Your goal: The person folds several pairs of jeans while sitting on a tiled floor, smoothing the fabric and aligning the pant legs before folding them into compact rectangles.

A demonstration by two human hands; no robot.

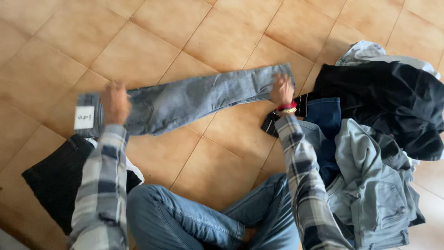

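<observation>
Orange tiled floor (222, 41): left hand (115, 103) and right hand (281, 90) each grip an end of flattened grey jeans (194, 99); clothes pile (379, 139) lies at right

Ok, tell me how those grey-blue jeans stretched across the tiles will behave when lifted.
The grey-blue denim jeans would probably sag between the left hand and right hand, since they lie limp and creased. Likely weighty for cloth: thick denim. They would probably drag, not slide, on the tiled floor.
</observation>
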